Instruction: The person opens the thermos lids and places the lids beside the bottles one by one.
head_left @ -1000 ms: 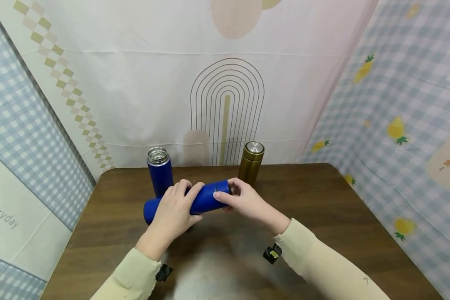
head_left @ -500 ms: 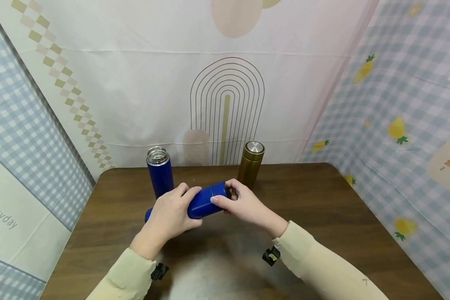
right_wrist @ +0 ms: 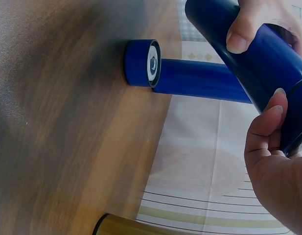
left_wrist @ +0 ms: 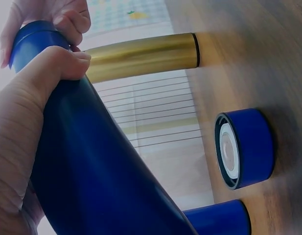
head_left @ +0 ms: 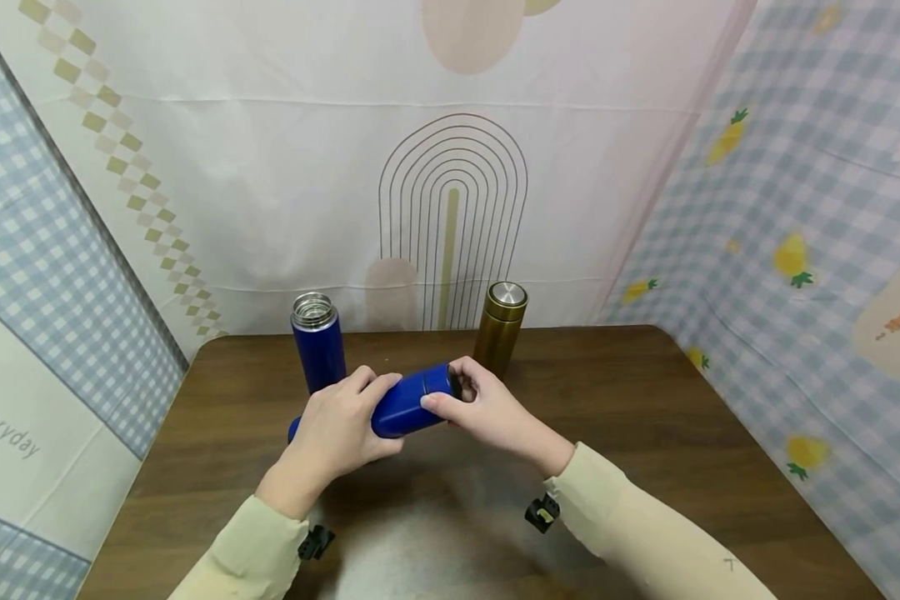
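L hand [head_left: 333,425] gripping tilted blue btl [head_left: 405,407] round its body; R hand [head_left: 491,410] pinching its lid [head_left: 438,380]. Open blue btl [head_left: 321,354] + gold btl [head_left: 499,333] standing behind, loose cap [left_wrist: 256,147] sitting inside-up.

Pale sleeves [head_left: 630,521], black wrist cameras [head_left: 542,512]

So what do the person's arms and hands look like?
Long pale yellow-green sleeves cover both arms. The left hand and right hand wear no gloves. A small black box sits by each wrist; the right one has a yellowish patch. The right sleeve also has a small grey mark.
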A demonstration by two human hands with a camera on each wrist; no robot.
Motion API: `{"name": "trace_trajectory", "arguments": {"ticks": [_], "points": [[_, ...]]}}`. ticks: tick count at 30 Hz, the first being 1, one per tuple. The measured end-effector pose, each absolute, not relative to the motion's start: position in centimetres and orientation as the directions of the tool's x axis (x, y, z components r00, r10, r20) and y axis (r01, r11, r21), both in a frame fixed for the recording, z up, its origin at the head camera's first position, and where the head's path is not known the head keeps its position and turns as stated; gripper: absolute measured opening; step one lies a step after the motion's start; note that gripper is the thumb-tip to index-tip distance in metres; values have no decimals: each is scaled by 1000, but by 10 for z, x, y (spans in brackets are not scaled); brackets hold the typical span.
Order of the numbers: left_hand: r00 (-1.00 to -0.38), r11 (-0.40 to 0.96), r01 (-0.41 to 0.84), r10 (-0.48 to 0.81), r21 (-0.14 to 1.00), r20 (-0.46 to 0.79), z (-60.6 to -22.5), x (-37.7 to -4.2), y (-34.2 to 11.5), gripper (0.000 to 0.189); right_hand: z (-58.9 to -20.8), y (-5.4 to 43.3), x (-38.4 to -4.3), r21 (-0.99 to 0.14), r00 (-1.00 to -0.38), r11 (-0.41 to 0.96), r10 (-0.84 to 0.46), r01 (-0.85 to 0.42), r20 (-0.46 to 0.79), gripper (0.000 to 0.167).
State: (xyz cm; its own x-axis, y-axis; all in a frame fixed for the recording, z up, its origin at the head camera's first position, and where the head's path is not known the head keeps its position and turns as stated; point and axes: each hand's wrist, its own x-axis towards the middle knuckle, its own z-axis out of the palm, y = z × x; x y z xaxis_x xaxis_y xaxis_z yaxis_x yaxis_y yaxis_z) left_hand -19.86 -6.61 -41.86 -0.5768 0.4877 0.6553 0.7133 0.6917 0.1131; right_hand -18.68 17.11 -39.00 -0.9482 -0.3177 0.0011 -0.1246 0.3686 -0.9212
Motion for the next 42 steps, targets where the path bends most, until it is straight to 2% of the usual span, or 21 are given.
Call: {"name": "trace_trajectory", "arguments": {"ticks": [13,19,28,37,42], "points": [[-606,691,708,487,147,629,-415,-197,-68,70,-392,171,-187,-915,-945,378,-327,-138,7,43],[-659,685,697,494,214,567,-414,-197,-68,67,-388,172,-185,-901,-937,397,-348,-176,30,42],[-739,682,659,509,317,442,-411,-194,-71,65,-391,176,-185,-875,-916,429,-400,-223,37,49],[-780,673,625,526,395,338,-407,-193,-76,68,-388,177,-187,-881,-867,398,-497,-255,26,54],[-802,666,596,512,449,307,-410,-192,-75,67,-386,177,-188,-858,-864,434,-502,-276,23,52]]}}
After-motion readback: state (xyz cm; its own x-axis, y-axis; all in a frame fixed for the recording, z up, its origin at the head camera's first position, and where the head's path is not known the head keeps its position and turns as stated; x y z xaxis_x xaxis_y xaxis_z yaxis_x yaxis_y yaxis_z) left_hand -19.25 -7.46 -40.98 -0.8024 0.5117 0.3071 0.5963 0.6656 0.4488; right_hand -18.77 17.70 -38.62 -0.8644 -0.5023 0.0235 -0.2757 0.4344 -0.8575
